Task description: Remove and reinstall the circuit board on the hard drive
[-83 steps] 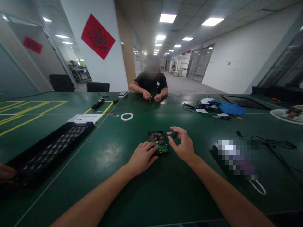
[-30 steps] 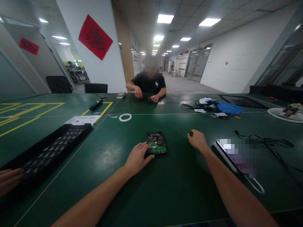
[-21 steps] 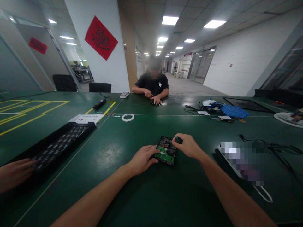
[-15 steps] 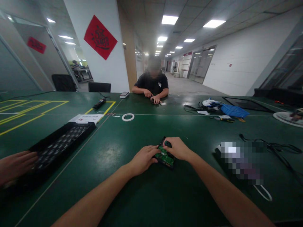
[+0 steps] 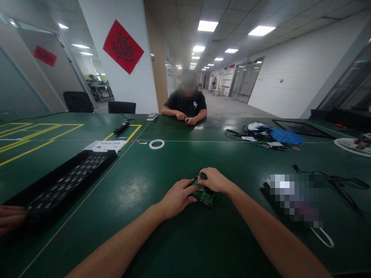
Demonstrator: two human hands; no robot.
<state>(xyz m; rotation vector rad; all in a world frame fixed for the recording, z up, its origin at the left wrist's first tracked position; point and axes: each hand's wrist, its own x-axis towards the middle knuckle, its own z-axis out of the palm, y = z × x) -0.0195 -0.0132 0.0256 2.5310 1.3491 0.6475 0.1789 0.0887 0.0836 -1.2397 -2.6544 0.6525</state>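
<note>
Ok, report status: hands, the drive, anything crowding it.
Left hand braces hard drive, circuit board up. Right hand grips small dark-handled tool atop it. Black tray left, cables right, both apart.

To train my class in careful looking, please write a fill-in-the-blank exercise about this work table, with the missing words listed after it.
1. The left hand steadies a hard drive whose circuit board is ___.
2. The right hand grips a dark-knobbed tool over the drive, and the tape ring beyond them is ___.
3. The person across the table wears a ___ shirt.
4. The grid tray lies to the ___ of both hands.

Missing words: green; white; black; left.
</note>
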